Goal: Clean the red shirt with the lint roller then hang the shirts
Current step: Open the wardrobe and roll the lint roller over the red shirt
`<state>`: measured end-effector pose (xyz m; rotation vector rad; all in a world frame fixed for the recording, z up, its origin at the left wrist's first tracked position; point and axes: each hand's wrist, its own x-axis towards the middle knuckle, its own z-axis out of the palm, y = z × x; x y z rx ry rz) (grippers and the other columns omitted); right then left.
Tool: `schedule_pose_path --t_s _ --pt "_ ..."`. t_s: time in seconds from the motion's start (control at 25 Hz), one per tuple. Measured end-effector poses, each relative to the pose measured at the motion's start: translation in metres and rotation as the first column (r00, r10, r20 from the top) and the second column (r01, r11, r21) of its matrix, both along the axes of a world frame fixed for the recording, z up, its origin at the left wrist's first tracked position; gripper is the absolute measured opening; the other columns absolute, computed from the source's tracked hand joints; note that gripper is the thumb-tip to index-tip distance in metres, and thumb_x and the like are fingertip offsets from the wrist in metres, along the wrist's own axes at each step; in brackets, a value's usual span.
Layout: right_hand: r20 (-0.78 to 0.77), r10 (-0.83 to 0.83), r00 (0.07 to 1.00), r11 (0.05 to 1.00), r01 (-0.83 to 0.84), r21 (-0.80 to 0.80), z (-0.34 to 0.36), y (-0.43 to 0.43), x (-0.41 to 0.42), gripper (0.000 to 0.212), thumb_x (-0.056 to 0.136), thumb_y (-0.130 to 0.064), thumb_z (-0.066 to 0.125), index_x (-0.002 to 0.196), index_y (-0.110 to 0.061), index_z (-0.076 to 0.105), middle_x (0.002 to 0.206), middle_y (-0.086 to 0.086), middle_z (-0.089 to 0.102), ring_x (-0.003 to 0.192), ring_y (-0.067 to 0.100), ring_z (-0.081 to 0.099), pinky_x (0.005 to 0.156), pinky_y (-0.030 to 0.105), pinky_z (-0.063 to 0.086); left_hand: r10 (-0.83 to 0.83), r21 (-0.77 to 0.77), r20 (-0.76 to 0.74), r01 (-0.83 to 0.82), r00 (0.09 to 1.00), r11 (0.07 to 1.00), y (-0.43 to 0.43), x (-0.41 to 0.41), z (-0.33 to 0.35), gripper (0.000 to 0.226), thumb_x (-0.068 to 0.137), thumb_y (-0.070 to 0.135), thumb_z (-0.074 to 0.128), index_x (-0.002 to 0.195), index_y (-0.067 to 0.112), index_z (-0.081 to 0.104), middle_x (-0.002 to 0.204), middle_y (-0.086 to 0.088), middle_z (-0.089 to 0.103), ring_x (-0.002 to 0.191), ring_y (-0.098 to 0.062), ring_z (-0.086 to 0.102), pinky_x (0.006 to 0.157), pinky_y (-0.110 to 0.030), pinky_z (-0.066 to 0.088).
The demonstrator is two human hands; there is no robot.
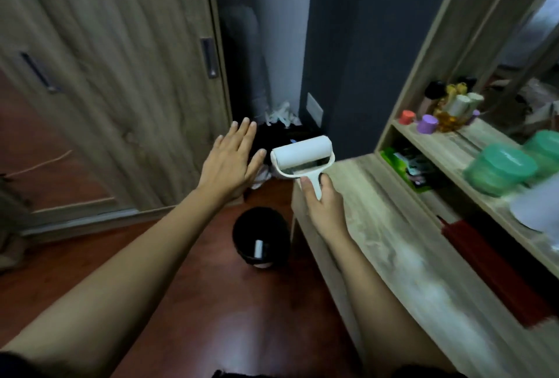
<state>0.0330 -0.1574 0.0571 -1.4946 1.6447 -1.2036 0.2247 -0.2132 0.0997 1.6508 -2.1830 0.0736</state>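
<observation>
Our right hand (323, 208) clamps the roller (301, 152) by its handle, keeping the drum clear; our left hand (230, 166), at its nine o'clock, spreads empty.

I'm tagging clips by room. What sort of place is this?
Probably a bedroom or dressing corner: a tall wood-grain wardrobe door on the left, a light wooden dressing table on the right, and small cosmetic bottles on its shelf. The right hand grips a white lint roller.
</observation>
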Motion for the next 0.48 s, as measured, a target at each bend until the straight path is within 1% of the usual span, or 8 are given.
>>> schedule_pose_path --t_s 0.04,0.12,0.2,0.24,0.32,0.4,0.48 --pt "0.002 0.000 1.000 1.000 0.000 -0.008 0.001 -0.015 0.022 0.032 0.092 -0.042 0.048 0.094 -0.011 0.051 0.078 0.009 0.063 0.075 0.026 0.060 0.068 0.038 0.047 0.002 -0.003 0.016 -0.002 1.000 1.000 -0.011 0.022 0.003 0.078 0.084 0.058 0.010 0.148 0.012 0.019 0.156 -0.007 0.019 0.145 -0.024 0.015 0.114 -0.043 0.018" --pt "-0.004 -0.010 1.000 1.000 0.010 -0.027 0.004 -0.042 0.062 0.039 0.088 -0.054 0.044 0.096 -0.016 0.050 0.080 0.014 0.064 0.076 0.033 0.063 0.069 0.045 0.052 -0.001 -0.009 0.048 0.001 0.999 1.000 -0.031 0.064 0.006 0.079 0.084 0.058 0.009 0.148 0.011 0.018 0.156 -0.008 0.018 0.145 -0.024 0.014 0.114 -0.042 0.017" --pt "-0.011 -0.014 1.000 0.999 0.013 -0.030 0.010 -0.065 0.093 0.042 0.084 -0.060 0.041 0.094 -0.020 0.049 0.080 0.012 0.065 0.076 0.035 0.064 0.068 0.050 0.054 -0.002 -0.011 0.081 0.003 0.997 1.000 -0.051 0.099 0.007 0.079 0.084 0.058 0.009 0.147 0.010 0.019 0.156 -0.009 0.019 0.145 -0.025 0.015 0.115 -0.042 0.017" --pt "-0.008 -0.011 1.000 1.000 0.011 -0.027 0.013 -0.075 0.105 0.039 0.086 -0.057 0.042 0.093 -0.019 0.049 0.077 0.008 0.064 0.075 0.033 0.064 0.068 0.050 0.054 -0.002 -0.014 0.102 0.003 0.995 1.000 -0.061 0.113 0.007 0.079 0.085 0.057 0.010 0.147 0.010 0.019 0.156 -0.009 0.020 0.145 -0.025 0.016 0.115 -0.041 0.017" --pt "-0.001 0.002 1.000 0.999 -0.002 -0.033 0.019 -0.095 0.121 0.032 0.091 -0.047 0.046 0.091 -0.014 0.049 0.075 0.003 0.061 0.073 0.029 0.064 0.068 0.047 0.054 -0.009 -0.009 0.138 0.011 0.990 1.000 -0.082 0.134 0.004 0.076 0.088 0.056 0.013 0.147 0.009 0.019 0.156 -0.009 0.019 0.145 -0.025 0.014 0.115 -0.041 0.015" --pt "-0.013 0.014 1.000 0.999 -0.015 -0.037 0.021 -0.123 0.134 0.032 0.093 -0.040 0.046 0.091 -0.008 0.050 0.078 0.009 0.063 0.074 0.027 0.062 0.068 0.041 0.051 -0.013 0.018 0.157 0.011 0.988 1.000 -0.111 0.154 0.001 0.072 0.090 0.053 0.017 0.148 0.010 0.017 0.157 -0.009 0.017 0.145 -0.024 0.011 0.116 -0.040 0.013" --pt "-0.015 0.014 1.000 0.999 -0.014 -0.030 0.020 -0.154 0.142 0.033 0.094 -0.039 0.046 0.093 -0.007 0.051 0.080 0.009 0.063 0.074 0.024 0.061 0.065 0.035 0.047 -0.021 0.039 0.183 0.014 0.983 0.999 -0.144 0.167 -0.005 0.074 0.089 0.055 0.014 0.148 0.010 0.017 0.157 -0.009 0.016 0.145 -0.024 0.011 0.116 -0.040 0.013"
